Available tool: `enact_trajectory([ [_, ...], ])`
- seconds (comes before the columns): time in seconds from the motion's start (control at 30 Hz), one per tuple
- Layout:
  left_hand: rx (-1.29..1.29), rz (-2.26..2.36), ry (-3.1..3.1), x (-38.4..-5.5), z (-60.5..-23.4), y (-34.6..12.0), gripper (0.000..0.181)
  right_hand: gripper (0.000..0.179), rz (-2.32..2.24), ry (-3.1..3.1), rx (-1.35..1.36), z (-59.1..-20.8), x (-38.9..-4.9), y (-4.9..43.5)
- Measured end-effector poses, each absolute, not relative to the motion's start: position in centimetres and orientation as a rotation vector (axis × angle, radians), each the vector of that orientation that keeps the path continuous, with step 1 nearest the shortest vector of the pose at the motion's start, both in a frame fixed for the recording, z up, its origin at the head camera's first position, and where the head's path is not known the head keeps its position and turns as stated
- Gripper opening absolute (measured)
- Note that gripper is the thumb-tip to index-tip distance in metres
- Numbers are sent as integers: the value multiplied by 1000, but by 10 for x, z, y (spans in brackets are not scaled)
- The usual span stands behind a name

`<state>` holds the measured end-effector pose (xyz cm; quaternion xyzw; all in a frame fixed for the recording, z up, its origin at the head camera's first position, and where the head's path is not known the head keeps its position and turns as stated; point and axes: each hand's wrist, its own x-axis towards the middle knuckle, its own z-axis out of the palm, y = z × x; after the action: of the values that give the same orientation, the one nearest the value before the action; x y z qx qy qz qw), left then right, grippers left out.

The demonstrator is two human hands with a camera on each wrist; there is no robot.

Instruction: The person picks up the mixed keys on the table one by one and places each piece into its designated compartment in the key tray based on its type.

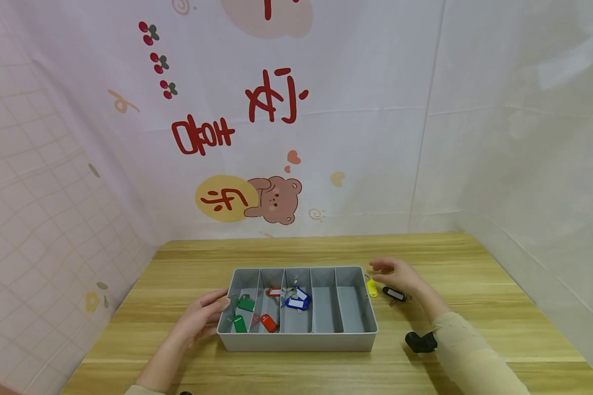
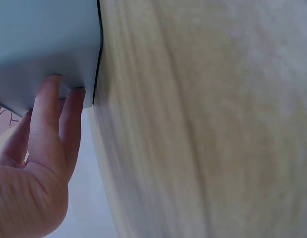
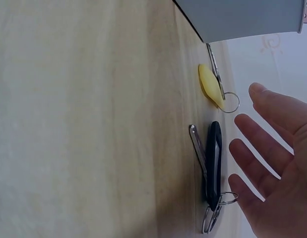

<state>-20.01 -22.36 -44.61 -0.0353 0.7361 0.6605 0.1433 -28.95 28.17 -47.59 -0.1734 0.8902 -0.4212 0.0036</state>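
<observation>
My left hand [image 1: 201,316] touches the left outer wall of a grey divided tray [image 1: 296,342], its fingertips [image 2: 53,82] resting on that wall. Beside the tray's right end, my right hand [image 1: 399,276] hovers with fingers spread and nothing in them. Below it lie a yellow key tag [image 1: 371,287] with a key and ring, and a black key tag [image 1: 394,294] with its key and rings. Inside the tray, green key tags [image 1: 246,303] occupy the leftmost compartment, red key tags [image 1: 269,323] the second, and blue key tags [image 1: 296,303] with keys the third.
A black object [image 1: 421,342] lies by the right sleeve, partly covered by it. The wooden table [image 1: 257,372] meets a printed white cloth [image 1: 365,137] at the back, and cloth also hangs along both sides.
</observation>
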Motion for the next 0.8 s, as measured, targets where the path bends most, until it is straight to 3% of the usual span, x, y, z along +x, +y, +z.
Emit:
enact_trajectory([
  [0.8,-103,1912,2122,-201,-448,-224,66,12,-1186,2925,-480,-483,-291,273],
])
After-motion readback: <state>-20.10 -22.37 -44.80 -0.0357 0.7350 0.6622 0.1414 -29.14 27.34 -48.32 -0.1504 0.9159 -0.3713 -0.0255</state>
